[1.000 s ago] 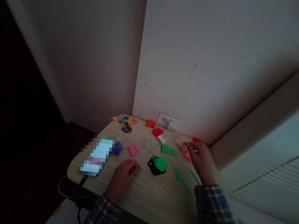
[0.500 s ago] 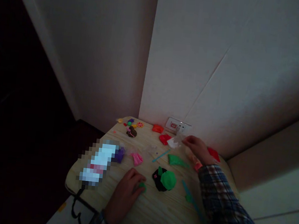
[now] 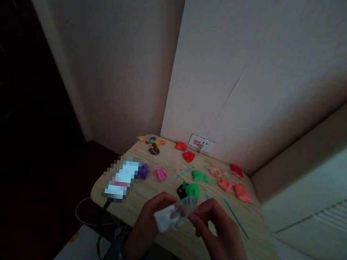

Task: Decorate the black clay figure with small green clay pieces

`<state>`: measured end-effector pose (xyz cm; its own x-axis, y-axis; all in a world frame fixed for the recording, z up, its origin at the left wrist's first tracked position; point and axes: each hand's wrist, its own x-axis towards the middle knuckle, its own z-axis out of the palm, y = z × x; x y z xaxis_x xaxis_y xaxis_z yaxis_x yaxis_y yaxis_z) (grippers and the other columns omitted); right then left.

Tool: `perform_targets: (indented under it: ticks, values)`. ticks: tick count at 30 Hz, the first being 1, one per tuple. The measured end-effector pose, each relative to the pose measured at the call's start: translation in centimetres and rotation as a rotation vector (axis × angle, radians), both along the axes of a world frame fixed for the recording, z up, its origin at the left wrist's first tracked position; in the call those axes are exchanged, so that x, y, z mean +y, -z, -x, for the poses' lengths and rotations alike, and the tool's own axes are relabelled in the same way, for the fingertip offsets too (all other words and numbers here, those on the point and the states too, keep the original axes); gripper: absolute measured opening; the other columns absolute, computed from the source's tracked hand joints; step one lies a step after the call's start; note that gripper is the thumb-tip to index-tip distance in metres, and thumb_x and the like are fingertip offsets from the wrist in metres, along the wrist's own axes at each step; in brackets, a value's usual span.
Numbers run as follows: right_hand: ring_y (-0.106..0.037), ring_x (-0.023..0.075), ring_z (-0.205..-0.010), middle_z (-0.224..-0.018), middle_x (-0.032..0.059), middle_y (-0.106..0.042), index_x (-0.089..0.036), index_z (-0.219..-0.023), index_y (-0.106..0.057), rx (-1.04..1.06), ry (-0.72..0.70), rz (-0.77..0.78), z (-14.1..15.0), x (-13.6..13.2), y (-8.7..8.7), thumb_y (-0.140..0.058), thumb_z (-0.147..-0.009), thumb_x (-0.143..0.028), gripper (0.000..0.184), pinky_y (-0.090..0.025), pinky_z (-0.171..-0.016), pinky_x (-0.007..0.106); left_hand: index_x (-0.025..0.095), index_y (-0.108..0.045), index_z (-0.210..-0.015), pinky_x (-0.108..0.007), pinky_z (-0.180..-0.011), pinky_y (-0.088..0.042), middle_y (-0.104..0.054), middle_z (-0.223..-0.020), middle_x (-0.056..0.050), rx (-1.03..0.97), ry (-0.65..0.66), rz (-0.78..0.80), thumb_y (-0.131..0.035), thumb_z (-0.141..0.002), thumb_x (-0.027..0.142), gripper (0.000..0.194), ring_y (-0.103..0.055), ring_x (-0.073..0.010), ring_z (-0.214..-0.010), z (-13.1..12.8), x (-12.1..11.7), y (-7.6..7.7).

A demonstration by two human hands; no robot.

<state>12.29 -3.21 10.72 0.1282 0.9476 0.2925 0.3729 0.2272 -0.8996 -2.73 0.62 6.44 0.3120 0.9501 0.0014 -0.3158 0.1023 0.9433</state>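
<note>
Above the near edge of the table, a small clear plastic bag with a white lump inside [image 3: 164, 219] is between my hands. My left hand [image 3: 148, 216] is closed around its white end. The fingertips of my right hand [image 3: 217, 229] pinch the bag's clear end on the other side. Just beyond the bag lies a black piece [image 3: 182, 191] with a bright green lump [image 3: 193, 190] against it, partly hidden by the clear plastic. A thin blue-green stick [image 3: 237, 219] lies to the right of my right hand.
On the wooden table [image 3: 141, 197] lie a lit, blurred phone [image 3: 123, 179] with a cable, pink [image 3: 161, 174], purple [image 3: 143, 171], green [image 3: 201, 176] and several red and orange packets. A brown figure [image 3: 154, 149] and small coloured pieces sit at the back left. Behind is a wall socket [image 3: 201, 143].
My right hand has brought the white packet from the back of the table to the front. My left hand has left the small green piece and taken hold of the bag.
</note>
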Motion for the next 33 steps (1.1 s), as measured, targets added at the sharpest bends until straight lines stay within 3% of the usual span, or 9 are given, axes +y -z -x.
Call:
perform_targets:
  ticks: [2, 5, 8, 13, 18, 21, 26, 29, 33]
  values:
    - [-0.049, 0.0121, -0.045, -0.049, -0.0023, -0.053, -0.021, -0.058, -0.054, 0.042, 0.043, 0.018, 0.8, -0.8, 1.4, -0.066, -0.072, -0.046, 0.031, -0.039, -0.045, 0.023, 0.013, -0.064, -0.079, -0.023, -0.057, -0.047, -0.065, -0.073, -0.005, -0.023, 0.008, 0.022, -0.065, -0.073, 0.049, 0.037, -0.058, -0.0143, -0.064, 0.7, -0.7, 0.3]
    - [-0.048, 0.0121, -0.046, -0.048, -0.0025, -0.052, -0.021, -0.055, -0.051, 0.103, 0.050, 0.054, 1.1, -1.7, 2.8, -0.068, -0.070, -0.048, 0.035, -0.038, -0.047, 0.023, 0.012, -0.063, -0.093, -0.028, -0.060, -0.052, -0.066, -0.087, -0.011, -0.109, 0.032, 0.082, -0.050, -0.075, 0.067, 0.059, -0.062, -0.0193, -0.075, 1.7, -1.7, 0.7]
    - [-0.048, 0.0124, -0.049, -0.050, -0.0023, -0.052, -0.020, -0.053, -0.049, 0.141, 0.061, 0.081, 1.2, -2.5, 3.5, -0.069, -0.068, -0.048, 0.038, -0.038, -0.049, 0.023, 0.013, -0.062, -0.098, -0.031, -0.059, -0.055, -0.064, -0.095, -0.013, -0.081, 0.078, 0.055, -0.053, -0.071, 0.069, 0.063, -0.062, -0.0228, -0.083, 2.0, -2.4, 0.4]
    - [-0.049, 0.0140, -0.056, -0.055, -0.0021, -0.053, -0.020, -0.053, -0.046, 0.229, 0.106, 0.095, 1.6, -3.3, 4.2, -0.074, -0.062, -0.044, 0.038, -0.039, -0.054, 0.025, 0.014, -0.059, -0.100, -0.029, -0.056, -0.054, -0.064, -0.092, -0.012, -0.032, 0.107, -0.057, -0.048, -0.066, 0.077, 0.072, -0.063, -0.0226, -0.082, 1.3, -3.1, -0.3]
    - [-0.048, 0.0134, -0.056, -0.055, -0.0027, -0.051, -0.021, -0.054, -0.043, 0.424, -0.029, 0.090, 1.6, -3.3, 4.2, -0.076, -0.059, -0.048, 0.043, -0.039, -0.056, 0.026, 0.012, -0.062, -0.084, -0.021, -0.048, -0.047, -0.064, -0.068, -0.006, 0.026, -0.002, 0.010, -0.062, -0.071, 0.058, 0.049, -0.061, -0.0152, -0.062, 0.4, -3.3, -0.4]
    - [-0.046, 0.0130, -0.057, -0.057, -0.0023, -0.050, -0.021, -0.058, -0.042, 0.549, -0.119, 0.076, 1.8, -3.5, 4.0, -0.069, -0.064, -0.057, 0.045, -0.040, -0.055, 0.026, 0.011, -0.061, -0.076, -0.021, -0.046, -0.044, -0.061, -0.057, -0.002, -0.067, 0.001, 0.085, -0.064, -0.069, 0.059, 0.048, -0.057, -0.0118, -0.050, -0.2, -3.4, -0.3]
    - [-0.045, 0.0152, -0.060, -0.060, -0.0011, -0.042, -0.022, -0.061, -0.039, 0.652, -0.170, 0.031, 2.9, -3.9, 4.0, -0.048, -0.076, -0.067, 0.048, -0.043, -0.057, 0.029, 0.011, -0.059, -0.072, -0.023, -0.048, -0.042, -0.063, -0.057, -0.004, -0.150, 0.049, 0.097, -0.063, -0.069, 0.058, 0.047, -0.057, -0.0131, -0.050, -1.0, -4.1, -0.4]
    - [-0.047, 0.0154, -0.062, -0.063, -0.0003, -0.045, -0.022, -0.065, -0.044, 0.663, -0.156, 0.016, 3.0, -4.0, 4.0, -0.046, -0.080, -0.064, 0.044, -0.044, -0.059, 0.030, 0.012, -0.058, -0.069, -0.022, -0.047, -0.041, -0.062, -0.056, -0.004, -0.134, -0.008, 0.086, -0.062, -0.071, 0.057, 0.045, -0.055, -0.0118, -0.049, -1.0, -4.2, -0.3]
    - [-0.052, 0.0142, -0.067, -0.070, -0.0001, -0.055, -0.021, -0.075, -0.054, 0.530, -0.153, 0.069, 2.0, -4.1, 3.9, -0.056, -0.082, -0.046, 0.026, -0.045, -0.066, 0.028, 0.012, -0.060, -0.073, -0.023, -0.052, -0.045, -0.062, -0.059, -0.002, -0.003, -0.122, -0.007, -0.056, -0.078, 0.051, 0.039, -0.056, -0.0118, -0.052, -0.5, -3.6, 0.2]
